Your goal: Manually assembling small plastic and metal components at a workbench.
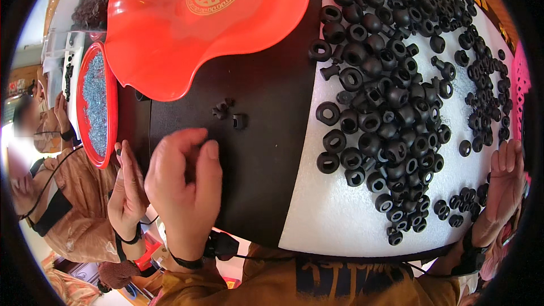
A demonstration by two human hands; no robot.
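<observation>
Above the dark tabletop (255, 158), my left hand (184, 192) is curled, thumb and index fingertips close together. Anything it may hold is hidden. Just beyond those fingertips lie a small black block-like piece (239, 122) and a cluster of tiny black bits (220, 112). At the far right, my right hand (504, 181) has its fingers stretched out and seems to hold nothing. It is beside a white foam sheet (317, 215), near small black rings (467, 198). A large heap of round, hollow black pieces (396, 107) covers the middle of the sheet.
A big red wavy-edged tray (249, 34) takes up the far side. Left of it stands a red oval dish (107, 158) with bluish small grains (95, 102). Another person's hand (127, 192) is close to my left hand. Smaller black pieces (484, 90) lie farther right.
</observation>
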